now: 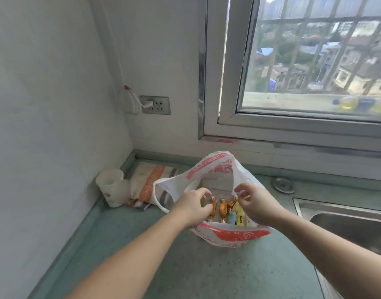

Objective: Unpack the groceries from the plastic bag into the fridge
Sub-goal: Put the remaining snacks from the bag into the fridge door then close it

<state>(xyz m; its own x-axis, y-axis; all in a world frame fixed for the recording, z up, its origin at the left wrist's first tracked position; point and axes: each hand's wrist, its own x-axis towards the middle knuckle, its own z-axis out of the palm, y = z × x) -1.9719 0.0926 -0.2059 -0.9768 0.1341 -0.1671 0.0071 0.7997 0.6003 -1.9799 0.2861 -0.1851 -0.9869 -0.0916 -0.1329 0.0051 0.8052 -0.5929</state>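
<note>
Thin white-and-red plastic bag sat open on green counter. Left hand pinching gold-wrapped snack, right hand pinching bag rim. Snacks probably light, crinkly, slippery; best gripped mid-wrapper.

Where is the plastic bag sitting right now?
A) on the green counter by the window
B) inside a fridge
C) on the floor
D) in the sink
A: the plastic bag stands open on the green counter below the window, left of the sink, with both hands at its mouth.
</note>
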